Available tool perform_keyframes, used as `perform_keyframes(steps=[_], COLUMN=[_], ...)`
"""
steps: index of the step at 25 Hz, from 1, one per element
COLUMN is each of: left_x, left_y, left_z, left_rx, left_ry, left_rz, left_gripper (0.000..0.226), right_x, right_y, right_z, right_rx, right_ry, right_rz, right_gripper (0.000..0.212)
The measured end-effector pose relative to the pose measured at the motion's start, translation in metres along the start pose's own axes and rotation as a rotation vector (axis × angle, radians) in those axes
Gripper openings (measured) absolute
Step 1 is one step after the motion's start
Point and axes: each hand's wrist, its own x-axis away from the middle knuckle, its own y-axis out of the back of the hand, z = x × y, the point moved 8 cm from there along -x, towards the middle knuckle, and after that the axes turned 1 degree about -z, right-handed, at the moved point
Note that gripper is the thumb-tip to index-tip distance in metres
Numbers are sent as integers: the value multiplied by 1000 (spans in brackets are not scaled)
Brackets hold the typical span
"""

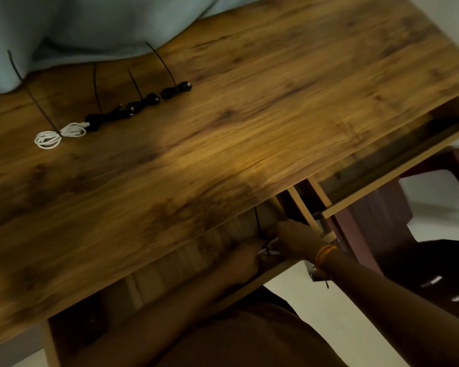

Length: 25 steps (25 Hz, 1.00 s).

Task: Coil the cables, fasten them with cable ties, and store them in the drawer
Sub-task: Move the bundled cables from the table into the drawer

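Both my hands are inside an open drawer (273, 274) under the desk's near edge. My left hand (245, 259) and my right hand (294, 238) hold a white coiled cable (269, 249) between them, with a black cable tie (257, 221) sticking up from it. On the wooden desk (223, 128) lie a tied white cable coil (60, 135) and three tied black cable bundles (104, 119), (143, 103), (176, 90), each with a long tie tail. The fingertips are partly hidden by the desk edge.
A second drawer (390, 176) stands open to the right. A pale blue cloth (90, 27) covers the desk's far left. A dark red stool (382, 229) stands beside the desk on the white floor. An orange band sits on my right wrist.
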Motion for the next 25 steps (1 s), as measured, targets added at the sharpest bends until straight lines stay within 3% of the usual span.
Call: perform_keyframes(steps=[6, 9, 12, 16, 19, 25], left_x=[-8, -11, -4, 32, 62, 106], left_y=[-23, -14, 3, 63, 164, 360], left_z=[11, 8, -7, -36, -14, 134], left_rx=[-193, -159, -190, 63, 121, -279], left_ry=[4, -30, -59, -101, -71, 329], left_rz=[30, 37, 15, -99, -395, -1105], left_gripper=[46, 54, 47, 27, 22, 12], right_x=[-1, 0, 3, 11, 8, -49], right_y=[11, 12, 16, 40, 66, 141], right_z=[-1, -3, 1, 26, 72, 202], right_rx=[38, 28, 104, 135, 86, -82], right_ry=[40, 32, 8, 56, 179, 469], right_rz=[-95, -105, -116, -233, -239, -293], right_gripper=[37, 37, 32, 21, 20, 22])
